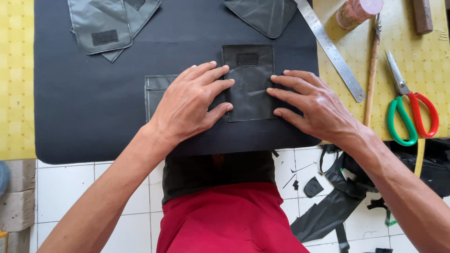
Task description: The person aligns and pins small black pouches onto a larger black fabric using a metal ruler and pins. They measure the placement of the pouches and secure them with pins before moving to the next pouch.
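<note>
Straight down from the head camera, we see both hands flat on a dark rectangular fabric panel (248,84) that lies on a large black cloth sheet (93,103) covering most of the table. The panel stands with its long axis running away from us, towards the far edge, and a small dark fastener strip sits near its far end. It lies roughly at the middle of the sheet, a little nearer the near edge than the far one.

Our left hand (190,103) comes in from the left, fingers spread and pointing right, fingertips pressing on the panel's left margin; it also covers part of a second grey panel (157,91) that peeks out to its left. Our right hand (314,105) mirrors it from the right, fingers spread, tips on the panel's right margin. Neither hand grips anything; both are open and lie palm down. The panel lies between them, and both are about equally near.

Towards the far left corner we see two overlapping grey pocket pieces (105,26), and another piece (265,14) at the far edge. On the yellow table (422,65) to the right lie a steel ruler (333,51), a thin stick (372,70), scissors with green and red handles (410,110) and a pink roll (358,11).
</note>
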